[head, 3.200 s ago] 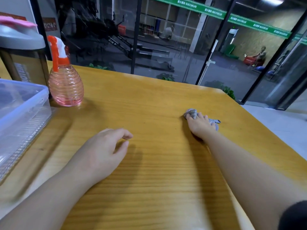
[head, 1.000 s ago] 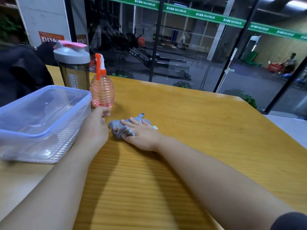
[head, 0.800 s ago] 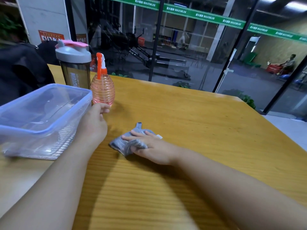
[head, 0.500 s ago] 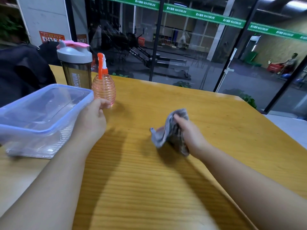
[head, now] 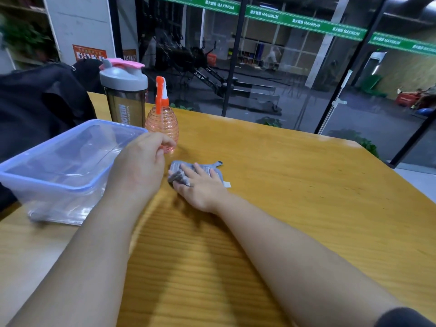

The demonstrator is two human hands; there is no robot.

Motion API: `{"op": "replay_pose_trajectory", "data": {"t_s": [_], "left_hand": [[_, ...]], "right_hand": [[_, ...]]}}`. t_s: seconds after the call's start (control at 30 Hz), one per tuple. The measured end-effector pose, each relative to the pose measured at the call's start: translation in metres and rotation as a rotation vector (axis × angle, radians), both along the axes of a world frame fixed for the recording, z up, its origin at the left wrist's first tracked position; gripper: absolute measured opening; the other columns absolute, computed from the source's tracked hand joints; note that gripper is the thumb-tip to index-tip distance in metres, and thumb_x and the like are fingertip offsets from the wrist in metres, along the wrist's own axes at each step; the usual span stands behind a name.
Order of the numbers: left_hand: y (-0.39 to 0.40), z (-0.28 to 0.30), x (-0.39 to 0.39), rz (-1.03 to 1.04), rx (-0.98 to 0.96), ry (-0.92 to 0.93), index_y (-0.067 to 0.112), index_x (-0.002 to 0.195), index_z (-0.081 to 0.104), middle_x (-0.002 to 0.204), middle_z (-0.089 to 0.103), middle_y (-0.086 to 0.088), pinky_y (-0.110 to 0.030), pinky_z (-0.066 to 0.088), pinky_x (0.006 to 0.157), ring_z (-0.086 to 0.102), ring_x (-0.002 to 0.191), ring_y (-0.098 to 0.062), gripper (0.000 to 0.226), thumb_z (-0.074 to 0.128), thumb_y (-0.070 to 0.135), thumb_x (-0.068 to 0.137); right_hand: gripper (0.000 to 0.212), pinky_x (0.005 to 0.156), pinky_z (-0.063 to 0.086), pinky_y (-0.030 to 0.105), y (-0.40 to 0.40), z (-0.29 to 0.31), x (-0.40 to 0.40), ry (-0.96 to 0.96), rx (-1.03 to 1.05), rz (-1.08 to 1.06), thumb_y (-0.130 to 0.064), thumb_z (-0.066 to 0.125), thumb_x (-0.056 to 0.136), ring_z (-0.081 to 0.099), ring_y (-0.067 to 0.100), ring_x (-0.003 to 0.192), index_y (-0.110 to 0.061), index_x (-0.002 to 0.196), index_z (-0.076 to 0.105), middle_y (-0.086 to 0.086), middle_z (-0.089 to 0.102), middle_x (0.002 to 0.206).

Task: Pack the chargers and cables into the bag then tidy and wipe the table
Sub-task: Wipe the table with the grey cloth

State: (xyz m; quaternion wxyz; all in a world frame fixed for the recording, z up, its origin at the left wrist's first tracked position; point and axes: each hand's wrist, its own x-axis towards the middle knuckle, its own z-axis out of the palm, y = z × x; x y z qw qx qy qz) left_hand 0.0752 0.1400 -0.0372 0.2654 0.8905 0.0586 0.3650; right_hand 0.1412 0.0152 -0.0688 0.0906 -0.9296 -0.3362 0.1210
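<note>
A grey cloth lies bunched on the yellow wooden table, just right of the clear plastic box. My right hand presses flat on the cloth with straight fingers. My left hand hovers beside the box's right end, fingers loosely curled, holding nothing. A dark bag sits at the far left behind the box. No chargers or cables are in sight.
A clear plastic box with a blue rim stands at the left. Behind it are a shaker bottle with a grey and pink lid and a pink spray bottle with an orange nozzle. Glass walls rise past the table's far edge.
My right hand, which had lifted the cloth near the table's middle, has brought it back left and laid it flat under the palm. The left hand has stayed by the box.
</note>
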Motion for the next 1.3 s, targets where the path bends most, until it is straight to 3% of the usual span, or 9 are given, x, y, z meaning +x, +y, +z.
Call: {"op": "replay_pose_trajectory", "data": {"t_s": [0.13,0.43,0.7,0.9,1.07,1.13,1.2,1.27,1.3], "left_hand": [[0.000,0.000,0.000,-0.002,0.007,0.005,0.019,0.100,0.065,0.105,0.062,0.001,-0.027,0.038,0.079,0.053,0.101,-0.018,0.029,0.048,0.001,0.086],[0.002,0.003,-0.005,0.034,-0.028,0.010,0.019,0.101,0.065,0.109,0.063,0.001,-0.030,0.039,0.082,0.054,0.104,-0.019,0.028,0.048,0.003,0.088],[-0.014,-0.008,-0.004,-0.095,-0.033,0.006,0.017,0.098,0.067,0.101,0.061,0.001,-0.024,0.036,0.080,0.051,0.089,-0.012,0.028,0.048,-0.001,0.086],[-0.027,-0.016,0.000,-0.171,-0.023,0.022,0.020,0.098,0.066,0.100,0.056,0.010,-0.022,0.035,0.081,0.048,0.093,-0.006,0.027,0.049,0.001,0.087],[-0.046,-0.019,-0.002,-0.254,0.007,0.064,0.019,0.098,0.066,0.100,0.057,0.010,-0.018,0.032,0.080,0.049,0.093,-0.007,0.024,0.051,0.004,0.088],[-0.052,-0.021,-0.003,-0.273,0.027,0.074,0.020,0.098,0.066,0.098,0.055,0.013,-0.017,0.031,0.078,0.047,0.092,-0.004,0.023,0.052,0.005,0.088],[-0.055,-0.023,-0.003,-0.282,0.026,0.080,0.022,0.096,0.066,0.097,0.055,0.014,-0.021,0.033,0.078,0.048,0.092,-0.005,0.022,0.053,0.007,0.087],[-0.056,-0.024,-0.003,-0.287,0.020,0.091,0.023,0.096,0.065,0.096,0.055,0.014,-0.020,0.032,0.076,0.049,0.091,-0.006,0.021,0.053,0.008,0.087],[-0.055,-0.024,-0.003,-0.288,0.016,0.096,0.024,0.096,0.065,0.096,0.055,0.013,-0.020,0.032,0.076,0.050,0.091,-0.007,0.021,0.054,0.009,0.088]], "right_hand": [[0.050,0.117,-0.007,0.043,-0.006,-0.001,-0.008,0.016,0.039,0.066,-0.044,0.023,0.101,-0.007,0.011,0.146,-0.038,0.149,0.011,-0.010,0.002,0.159],[0.051,0.118,-0.006,0.042,-0.013,-0.005,-0.048,-0.001,0.079,0.237,-0.042,0.031,0.100,-0.006,0.005,0.145,-0.033,0.149,0.021,-0.015,0.008,0.158],[0.045,0.117,-0.010,0.036,-0.080,-0.008,-0.077,-0.088,0.024,0.311,-0.044,0.031,0.100,-0.006,0.006,0.145,-0.048,0.144,0.023,-0.016,0.006,0.158],[0.040,0.111,-0.014,0.021,-0.176,-0.006,-0.067,-0.064,0.001,0.037,-0.043,0.028,0.100,-0.011,-0.005,0.141,-0.059,0.135,0.018,-0.031,0.000,0.150],[0.037,0.117,-0.005,0.029,-0.245,-0.010,-0.051,-0.019,0.090,-0.356,-0.049,0.026,0.098,0.000,-0.003,0.142,-0.057,0.134,0.019,-0.030,0.012,0.147],[0.049,0.117,0.005,0.031,-0.251,-0.006,-0.048,0.022,0.246,-0.542,-0.056,0.024,0.095,0.012,0.007,0.144,-0.045,0.143,0.028,-0.018,0.025,0.151],[0.044,0.108,0.021,0.027,-0.244,0.007,-0.053,0.080,0.554,-0.672,-0.048,0.024,0.100,0.029,0.015,0.139,-0.040,0.141,0.036,-0.011,0.039,0.145],[0.044,0.092,0.040,0.032,-0.230,0.024,-0.064,0.072,0.804,-0.751,-0.047,0.027,0.100,0.052,0.025,0.120,-0.033,0.133,0.051,0.004,0.053,0.136],[0.047,0.079,0.047,0.030,-0.220,0.032,-0.072,0.051,0.807,-0.758,-0.048,0.028,0.099,0.060,0.028,0.102,-0.025,0.127,0.058,0.014,0.059,0.127]]}}
